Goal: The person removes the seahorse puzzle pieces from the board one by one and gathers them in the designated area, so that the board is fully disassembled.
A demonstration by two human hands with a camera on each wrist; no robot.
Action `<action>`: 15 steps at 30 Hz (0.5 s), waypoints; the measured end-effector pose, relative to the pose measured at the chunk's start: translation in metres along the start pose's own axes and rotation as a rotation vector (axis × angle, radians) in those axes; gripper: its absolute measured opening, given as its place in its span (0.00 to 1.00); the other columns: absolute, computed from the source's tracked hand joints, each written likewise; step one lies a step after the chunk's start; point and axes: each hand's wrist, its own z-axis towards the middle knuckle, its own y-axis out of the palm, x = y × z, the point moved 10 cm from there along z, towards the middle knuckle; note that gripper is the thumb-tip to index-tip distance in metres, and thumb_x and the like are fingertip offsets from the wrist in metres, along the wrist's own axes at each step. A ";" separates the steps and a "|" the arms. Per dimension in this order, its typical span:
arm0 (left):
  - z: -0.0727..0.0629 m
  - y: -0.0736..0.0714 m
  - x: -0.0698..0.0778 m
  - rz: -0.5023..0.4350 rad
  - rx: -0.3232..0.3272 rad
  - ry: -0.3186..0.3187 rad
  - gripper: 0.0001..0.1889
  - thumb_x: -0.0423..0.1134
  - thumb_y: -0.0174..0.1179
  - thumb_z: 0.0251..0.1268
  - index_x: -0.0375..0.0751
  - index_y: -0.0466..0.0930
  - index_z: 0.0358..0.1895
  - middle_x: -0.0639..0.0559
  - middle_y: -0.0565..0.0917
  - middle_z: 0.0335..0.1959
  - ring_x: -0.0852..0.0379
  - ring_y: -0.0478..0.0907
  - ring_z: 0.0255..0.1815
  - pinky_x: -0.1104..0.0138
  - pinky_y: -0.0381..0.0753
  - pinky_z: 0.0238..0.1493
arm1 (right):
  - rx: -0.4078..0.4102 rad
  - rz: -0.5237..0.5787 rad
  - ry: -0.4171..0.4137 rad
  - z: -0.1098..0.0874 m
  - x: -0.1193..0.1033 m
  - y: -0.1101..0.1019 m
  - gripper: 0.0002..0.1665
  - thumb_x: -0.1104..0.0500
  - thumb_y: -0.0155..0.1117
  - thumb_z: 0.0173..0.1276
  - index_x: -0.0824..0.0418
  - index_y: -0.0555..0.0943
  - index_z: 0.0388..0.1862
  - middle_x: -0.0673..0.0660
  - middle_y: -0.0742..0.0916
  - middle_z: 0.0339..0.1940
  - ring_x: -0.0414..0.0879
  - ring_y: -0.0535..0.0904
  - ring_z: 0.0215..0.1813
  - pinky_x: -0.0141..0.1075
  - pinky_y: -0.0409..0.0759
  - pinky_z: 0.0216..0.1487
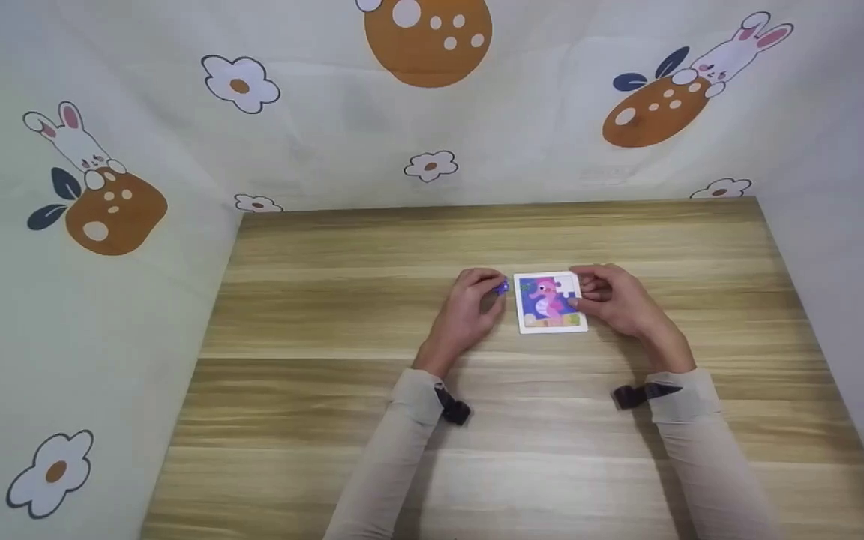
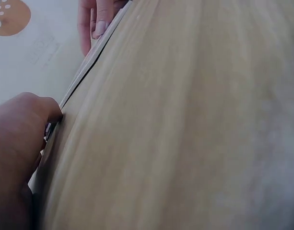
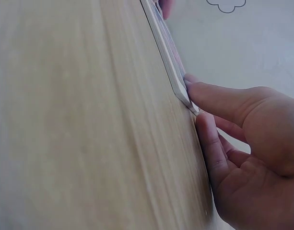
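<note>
A small seahorse jigsaw puzzle (image 1: 550, 309) in a white frame lies flat on the table, showing a pink seahorse on blue. White backing shows in its upper right corner, where no piece lies. My right hand (image 1: 617, 301) grips the frame's right edge, thumb on top of the picture and the other fingers along the side. In the right wrist view the thumb (image 3: 218, 98) presses on the board (image 3: 168, 62) near its corner. Just left of the frame, my left hand (image 1: 468, 309) pinches a small blue-purple puzzle piece (image 1: 502, 286); its fingers hide part of it.
The wood-grain table (image 1: 312, 300) spreads out around both hands. A pale cloth (image 1: 312, 135) printed with rabbits, flowers and orange fruit rises along the back and both sides. Black straps with small cameras (image 1: 456, 412) sit on both wrists.
</note>
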 end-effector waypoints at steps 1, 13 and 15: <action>0.000 0.000 0.000 0.003 -0.001 0.000 0.17 0.38 0.69 0.74 0.37 0.88 0.62 0.48 0.86 0.62 0.51 0.81 0.67 0.64 0.78 0.76 | -0.001 0.000 0.002 0.000 0.000 0.000 0.34 0.65 0.76 0.71 0.67 0.78 0.75 0.67 0.82 0.55 0.57 0.83 0.58 0.33 0.87 0.63; -0.001 0.000 0.001 0.007 -0.019 -0.011 0.19 0.35 0.66 0.72 0.39 0.88 0.64 0.48 0.86 0.61 0.50 0.79 0.68 0.61 0.76 0.76 | 0.012 -0.012 -0.005 -0.001 0.002 0.000 0.34 0.65 0.76 0.72 0.67 0.78 0.75 0.67 0.82 0.55 0.56 0.83 0.58 0.35 0.87 0.65; -0.001 -0.001 0.001 0.006 -0.008 -0.003 0.19 0.35 0.66 0.72 0.38 0.88 0.63 0.48 0.87 0.61 0.50 0.79 0.68 0.61 0.77 0.76 | 0.014 -0.013 -0.008 -0.001 0.002 0.000 0.34 0.65 0.76 0.72 0.67 0.78 0.74 0.66 0.82 0.55 0.55 0.83 0.57 0.30 0.87 0.63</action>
